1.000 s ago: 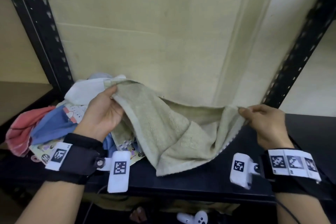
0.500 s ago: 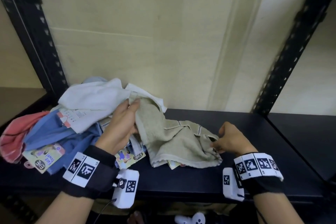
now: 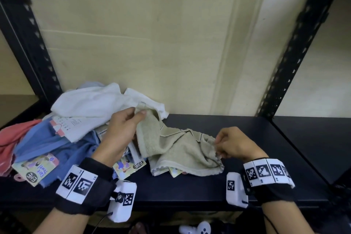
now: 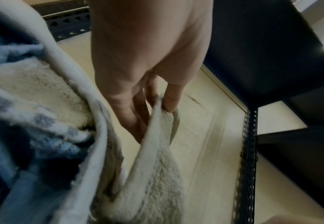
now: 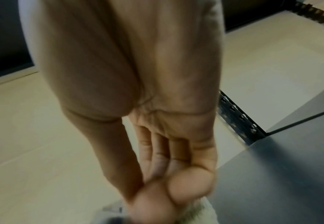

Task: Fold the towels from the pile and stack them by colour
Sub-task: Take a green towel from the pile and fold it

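- Nearest to us, black wrist straps carrying white marker tags [image 3: 78, 183] and small white camera units [image 3: 121, 200] sit on both forearms, at the front lip of the black shelf [image 3: 190, 190].
- Right hand [image 3: 234, 143]: we see its fingers curled, thumb and fingertips pinching the right-hand corner of the beige-green towel [image 3: 176, 148] just above the shelf; the right wrist view confirms the thumb [image 5: 192, 181] pressed against the fingertips with a blurred scrap of towel edge [image 5: 195, 212] under them.
- The beige-green towel lies crumpled on the shelf between the two hands, its lower hem nearest us and a printed card partly hidden beneath it.
- Left hand [image 3: 121, 131]: raised beyond and to the left of the towel's bulk, it pinches the towel's upper corner between thumb and forefinger. In the left wrist view the fingertips [image 4: 171, 101] close on the terry edge [image 4: 161, 136], which hangs down from them.
- Left of the left hand lies the pile: a blue towel [image 3: 47, 144] with a "Face Towel" card [image 3: 35, 167] on it, a pink towel [image 3: 11, 138] at the far left, and a second printed card [image 3: 129, 166] just beneath the left wrist.
- Beyond the left hand, white towels [image 3: 91, 104] top the pile.
- Farthest, a pale wooden back panel [image 3: 152, 43] stands between perforated black uprights [image 3: 288, 62].
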